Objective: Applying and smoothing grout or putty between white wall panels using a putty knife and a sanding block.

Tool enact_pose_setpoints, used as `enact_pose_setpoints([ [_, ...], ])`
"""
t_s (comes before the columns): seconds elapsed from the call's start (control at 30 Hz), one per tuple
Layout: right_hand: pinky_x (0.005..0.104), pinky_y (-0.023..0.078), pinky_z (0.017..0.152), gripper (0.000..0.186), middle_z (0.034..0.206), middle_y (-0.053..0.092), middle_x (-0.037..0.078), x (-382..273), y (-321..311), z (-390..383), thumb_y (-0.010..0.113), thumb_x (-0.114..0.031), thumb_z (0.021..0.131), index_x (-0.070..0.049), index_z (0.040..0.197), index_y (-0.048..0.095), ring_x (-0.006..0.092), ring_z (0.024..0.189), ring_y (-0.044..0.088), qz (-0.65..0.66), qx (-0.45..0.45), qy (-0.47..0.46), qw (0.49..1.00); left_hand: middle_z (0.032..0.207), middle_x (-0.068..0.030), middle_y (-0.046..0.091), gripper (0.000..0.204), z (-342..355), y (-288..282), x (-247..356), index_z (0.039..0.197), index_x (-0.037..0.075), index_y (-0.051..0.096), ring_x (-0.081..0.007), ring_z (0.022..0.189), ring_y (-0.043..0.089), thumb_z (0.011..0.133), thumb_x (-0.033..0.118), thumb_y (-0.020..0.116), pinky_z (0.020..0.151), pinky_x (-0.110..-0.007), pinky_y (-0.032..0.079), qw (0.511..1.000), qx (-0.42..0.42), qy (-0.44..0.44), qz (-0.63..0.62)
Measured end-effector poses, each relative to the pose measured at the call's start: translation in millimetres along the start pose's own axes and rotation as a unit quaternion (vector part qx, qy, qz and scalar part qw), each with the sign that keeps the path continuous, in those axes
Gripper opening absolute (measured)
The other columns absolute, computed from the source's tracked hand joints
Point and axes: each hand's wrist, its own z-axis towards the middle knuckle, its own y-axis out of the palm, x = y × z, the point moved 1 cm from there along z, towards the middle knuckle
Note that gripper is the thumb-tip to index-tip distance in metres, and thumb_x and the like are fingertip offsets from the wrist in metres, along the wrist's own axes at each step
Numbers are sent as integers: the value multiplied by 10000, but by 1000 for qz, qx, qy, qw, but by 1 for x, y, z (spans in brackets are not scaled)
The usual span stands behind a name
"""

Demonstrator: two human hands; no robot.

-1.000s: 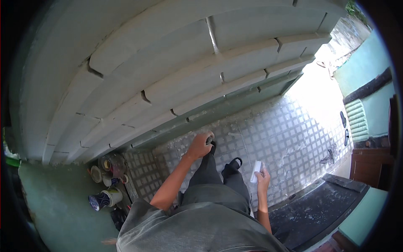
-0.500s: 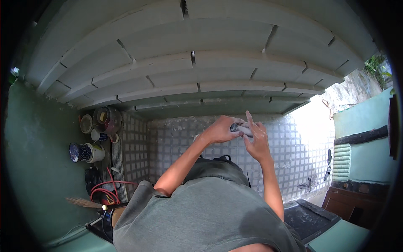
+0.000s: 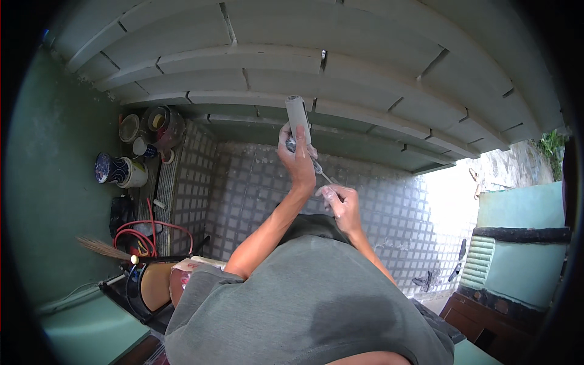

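Note:
My left hand (image 3: 296,159) is wrapped round a light grey, oblong tube-like thing (image 3: 297,115) with a dark slit down one side, held upright before the slatted wall. What kind of thing it is I cannot make out. Below that hand a thin pale rod (image 3: 326,177) slants down to my right hand (image 3: 342,207), whose fingers are closed at its lower end. Whether rod and tube are joined is hidden behind my left hand. Pale dust or paint coats the fingers of both hands.
A pale stepped, slatted wall (image 3: 267,79) rises ahead over a tiled floor (image 3: 377,213). Left stand paint buckets (image 3: 135,172), a large clear container (image 3: 167,128), a coiled red hose (image 3: 131,231), a broom (image 3: 103,248) and a chair (image 3: 155,286). Dark sandals (image 3: 459,258) lie right.
My hands have moved apart, the left one upward. The grey thing, earlier between both hands, now points up in my left hand, and the rod has come into sight. The view has shifted.

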Motion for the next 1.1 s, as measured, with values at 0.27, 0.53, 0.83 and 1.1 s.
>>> enact_pose_setpoints([
  [0.27, 420, 405, 1073, 586, 1354, 570, 122, 14, -79, 11, 407, -467, 1049, -19, 1422, 466, 259, 1232, 552, 494, -116, 79, 858, 953, -56, 586, 196, -75, 79, -39, 1109, 60, 534, -114, 626, 518, 954, 137, 626, 558, -273, 443, 990, -90, 47, -93],
  [0.53, 456, 448, 1030, 329, 1217, 630, 90, 82, -222, -10, 517, -261, 972, -54, 1213, 603, 255, 1166, 566, 591, 53, 149, 791, 949, -63, 644, 209, -148, 153, -146, 1060, 42, 562, -153, 768, 635, 927, 149, 683, 685, -298, 518, 982, -120, -111, -97],
  [0.83, 405, 523, 806, 117, 700, 578, 59, 219, -385, 31, 556, -166, 905, -61, 858, 580, 192, 702, 607, 686, 81, 171, 703, 776, 8, 603, 215, -99, 83, -216, 892, 35, 665, -93, 627, 547, 846, 225, 756, 561, -279, 458, 942, -68, -295, 144],
  [1.1, 421, 509, 729, 311, 792, 592, 92, 250, -422, 16, 560, -113, 818, -22, 1115, 569, 264, 757, 597, 517, 112, 276, 802, 703, -10, 599, 294, -90, 91, -226, 917, 17, 669, -114, 613, 552, 848, 282, 775, 558, -315, 439, 946, -51, -161, 276],
])
